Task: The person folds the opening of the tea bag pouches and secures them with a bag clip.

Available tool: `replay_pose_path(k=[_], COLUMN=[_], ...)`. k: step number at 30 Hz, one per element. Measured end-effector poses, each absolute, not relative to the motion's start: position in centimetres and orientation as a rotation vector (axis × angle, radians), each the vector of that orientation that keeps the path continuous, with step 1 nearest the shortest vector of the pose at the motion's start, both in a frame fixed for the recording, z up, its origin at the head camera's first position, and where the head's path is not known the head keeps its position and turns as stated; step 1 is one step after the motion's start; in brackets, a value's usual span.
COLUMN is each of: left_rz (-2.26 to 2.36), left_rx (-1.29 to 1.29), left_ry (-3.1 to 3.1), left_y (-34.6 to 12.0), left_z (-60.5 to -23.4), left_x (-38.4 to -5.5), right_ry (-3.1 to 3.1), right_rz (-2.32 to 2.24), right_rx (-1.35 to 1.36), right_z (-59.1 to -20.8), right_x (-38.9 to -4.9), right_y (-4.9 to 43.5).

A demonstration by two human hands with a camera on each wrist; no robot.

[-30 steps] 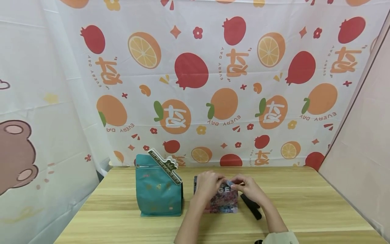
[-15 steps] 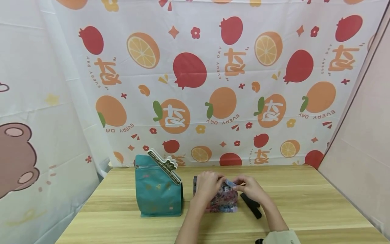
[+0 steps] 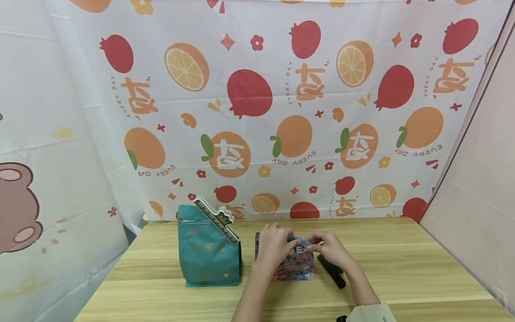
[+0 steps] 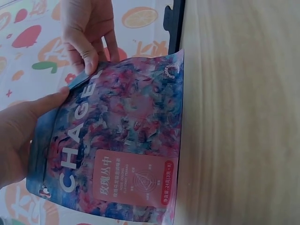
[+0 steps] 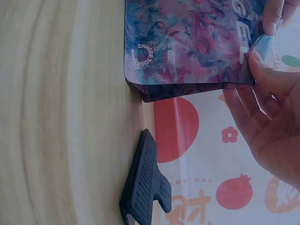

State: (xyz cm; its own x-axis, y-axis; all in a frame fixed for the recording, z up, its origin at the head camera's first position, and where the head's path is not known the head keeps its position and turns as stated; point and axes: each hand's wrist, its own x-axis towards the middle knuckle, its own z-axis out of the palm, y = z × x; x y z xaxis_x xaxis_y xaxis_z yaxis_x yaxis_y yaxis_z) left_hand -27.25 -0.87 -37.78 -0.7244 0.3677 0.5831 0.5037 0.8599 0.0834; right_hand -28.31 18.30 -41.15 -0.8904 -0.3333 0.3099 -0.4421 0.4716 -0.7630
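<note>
A flat pouch with a blotchy blue and pink print [image 3: 295, 267] and white lettering stands upright on the table between the two hands. At its top edge, the left hand [image 3: 275, 245] holds on with its thumb on the front face. The right hand [image 3: 329, 247] pinches the top right corner, where a pale blue strip is folded over. In the left wrist view, the pouch [image 4: 126, 112] shows a pink label, and both thumbs press along the top band. A black bag clip [image 5: 140, 180] lies on the table beside the pouch, below the right hand [image 5: 276, 112].
A teal pouch [image 3: 209, 259] stands to the left, with a large white and black clip [image 3: 219, 220] slanted across its top corner. Behind the wooden table [image 3: 402, 268] hangs a fruit-print curtain [image 3: 257, 134]. Pale cloth walls close off both sides.
The left hand's thumb and fingers have shifted slightly along the pouch's top edge, showing more of the folded strip. The right hand keeps its pinch; the pouch and clips stay put.
</note>
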Motion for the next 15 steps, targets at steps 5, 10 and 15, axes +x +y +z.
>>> replay_pose_path(k=[5,10,15], left_rz=[-0.308,-0.322,-0.337], left_rx=[-0.613,-0.611,-0.611], left_ry=[-2.445,-2.443,-2.435], left_y=[-0.73,-0.65,-0.64], left_z=[-37.96,-38.23,-38.25], left_x=[-27.40,-27.50,-27.47], right_ry=[-2.588,-2.623,-2.649], right_rz=[1.401,1.389,1.397], right_rx=[0.691,0.703,0.815], right_z=[-40.99,-40.89,-40.37], right_x=[-28.28,-28.16,-27.84], right_y=[18.23,18.40,18.68])
